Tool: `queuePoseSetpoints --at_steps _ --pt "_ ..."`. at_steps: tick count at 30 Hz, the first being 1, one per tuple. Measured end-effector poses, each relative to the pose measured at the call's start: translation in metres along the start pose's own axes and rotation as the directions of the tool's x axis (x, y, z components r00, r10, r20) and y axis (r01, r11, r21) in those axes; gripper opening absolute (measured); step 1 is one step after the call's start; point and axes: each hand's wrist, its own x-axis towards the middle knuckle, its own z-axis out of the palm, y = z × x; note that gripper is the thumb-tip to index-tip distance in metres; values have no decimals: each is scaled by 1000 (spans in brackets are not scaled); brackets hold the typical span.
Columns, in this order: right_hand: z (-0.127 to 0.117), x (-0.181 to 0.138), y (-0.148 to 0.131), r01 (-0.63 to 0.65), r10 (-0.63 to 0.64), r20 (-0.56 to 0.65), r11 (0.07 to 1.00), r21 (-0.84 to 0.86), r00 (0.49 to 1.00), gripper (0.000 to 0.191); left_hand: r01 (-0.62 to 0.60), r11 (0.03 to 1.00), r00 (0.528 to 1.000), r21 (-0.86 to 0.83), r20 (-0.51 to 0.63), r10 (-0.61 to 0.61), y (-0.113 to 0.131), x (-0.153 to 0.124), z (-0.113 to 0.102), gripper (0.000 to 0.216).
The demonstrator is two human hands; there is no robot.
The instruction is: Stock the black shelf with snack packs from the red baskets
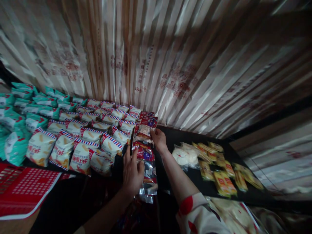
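My right hand (159,140) pinches the right edge of a dark red snack packet (147,126), which lies over other red packets at the back of a narrow column. My left hand (131,173) is lower down with its fingers apart. Its fingertips touch or hover at the left side of the red packet stack (144,152); exact contact cannot be made out. Shiny silver packet ends (146,198) hang at the near edge. White snack bags with striped tops (110,144) stand in rows just left of my left hand.
Teal bags (17,146) fill the far left. A red plastic basket (36,182) sits below them. On the black table (168,191), white round items in clear bags (184,156) and yellow packets (223,182) lie to the right. A printed pleated curtain (146,48) hangs behind.
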Motion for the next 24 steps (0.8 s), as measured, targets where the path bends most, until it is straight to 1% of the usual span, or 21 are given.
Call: queuePoseSetpoints --at_steps 2,3,5,8,11,14,17,22,24 --pt "0 0 1 -33 33 3 998 50 999 26 85 996 996 -40 25 -84 -3 6 6 44" --pt "0 0 2 -51 50 7 996 68 999 26 102 993 994 -60 37 -100 -5 8 10 44" --pt "0 0 3 -76 76 12 993 90 997 27 94 991 995 -98 31 -92 -7 14 15 41" --pt "1 0 4 -95 95 11 990 105 995 28 75 991 996 -113 -41 -80 -7 22 19 34" --pt "1 0 3 -114 114 10 986 125 993 28 56 993 993 -101 -101 -66 -4 31 18 29" --pt "1 -1 1 -128 128 7 980 151 992 29 39 993 991 -115 -121 -53 1 39 16 25" --pt "0 -1 -2 -131 133 0 975 177 991 28 53 984 988 -168 -133 -76 5 46 16 22" --pt "-2 -2 -5 -117 121 -9 970 213 993 30 50 972 980 -229 -177 -92 6 52 16 24" --pt "-3 -2 -6 -109 114 -11 968 227 993 31 52 955 981 -291 -166 -104 7 52 16 24"
